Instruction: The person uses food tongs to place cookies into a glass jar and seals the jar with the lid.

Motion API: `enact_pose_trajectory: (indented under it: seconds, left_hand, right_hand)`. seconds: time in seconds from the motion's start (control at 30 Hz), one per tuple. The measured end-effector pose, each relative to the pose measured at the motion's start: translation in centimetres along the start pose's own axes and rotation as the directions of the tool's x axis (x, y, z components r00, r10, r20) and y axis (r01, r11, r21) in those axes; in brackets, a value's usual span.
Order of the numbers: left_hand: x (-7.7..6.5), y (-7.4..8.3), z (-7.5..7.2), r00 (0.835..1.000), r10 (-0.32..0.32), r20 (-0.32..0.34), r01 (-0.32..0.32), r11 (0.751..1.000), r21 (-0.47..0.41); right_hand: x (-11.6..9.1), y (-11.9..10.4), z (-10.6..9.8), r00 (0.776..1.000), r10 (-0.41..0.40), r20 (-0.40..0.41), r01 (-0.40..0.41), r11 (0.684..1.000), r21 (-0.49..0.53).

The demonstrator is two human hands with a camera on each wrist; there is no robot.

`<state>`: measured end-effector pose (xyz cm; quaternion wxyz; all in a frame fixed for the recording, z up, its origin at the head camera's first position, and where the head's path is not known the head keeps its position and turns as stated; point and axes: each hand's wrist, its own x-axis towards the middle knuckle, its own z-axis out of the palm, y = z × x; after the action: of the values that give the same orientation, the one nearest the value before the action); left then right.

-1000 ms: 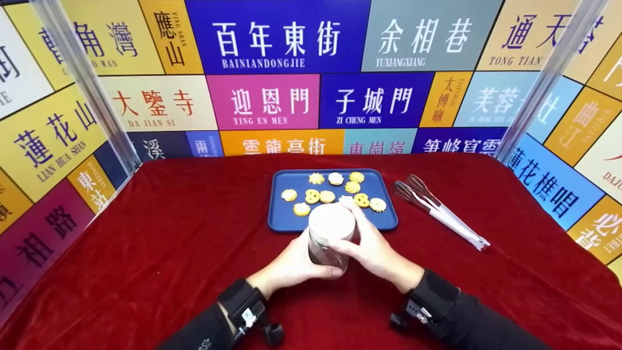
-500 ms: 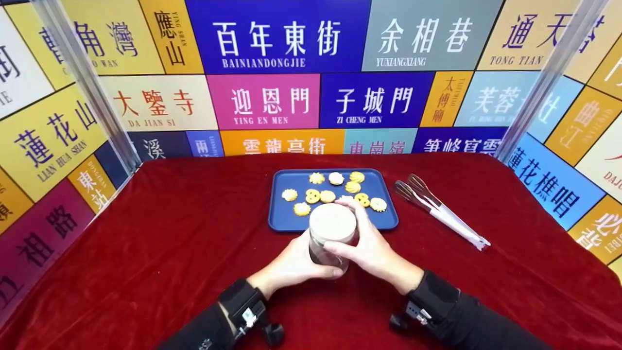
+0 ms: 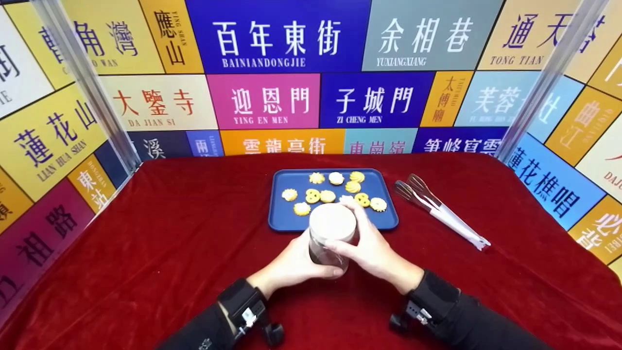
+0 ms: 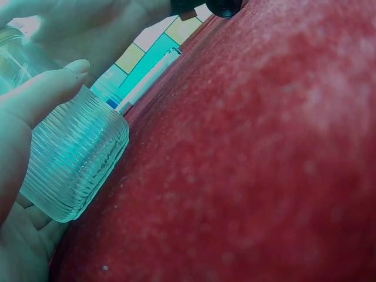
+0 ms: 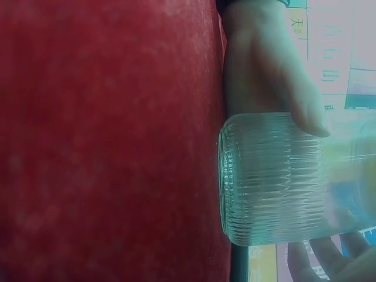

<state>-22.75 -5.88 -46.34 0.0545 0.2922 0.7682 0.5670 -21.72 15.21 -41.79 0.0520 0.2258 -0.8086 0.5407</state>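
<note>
Glass jar (image 3: 326,255), clear and ribbed round its lower part, is held near the middle of the red cloth (image 3: 194,218), on which it appears to be stood. What looks like a white lid (image 3: 333,222) is seated on top. From the jar, the blue tray (image 3: 284,221) is found at twelve o'clock, and the tongs (image 3: 449,218) are laid between two and three o'clock, their heads pointed toward ten or eleven.

The jar is gripped by both hands. Its lower body is held by the left hand (image 3: 291,267) from eight o'clock, the thumb laid across the near side; its upper part, at or just below the lid, is clasped by the right hand (image 3: 376,250) from three o'clock.

Little appears to have been done: the jar is grasped, but whether the lid is being turned cannot be told. No cookies (image 3: 353,187) can be made out in the ribbed part; those seen are spread on the tray. Lid removal, cookies and tongs are all judged not yet dealt with.
</note>
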Motion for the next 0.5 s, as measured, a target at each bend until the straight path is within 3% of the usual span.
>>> enact_pose_trajectory:
  seconds: [0.5]
  left_hand:
    - [0.01, 0.02, -0.05, 1.000, -0.006, -0.004, 0.006, 1.000, 0.008]
  right_hand:
    - [-0.04, 0.25, -0.44, 0.998, 0.000, 0.055, -0.004, 0.998, 0.063]
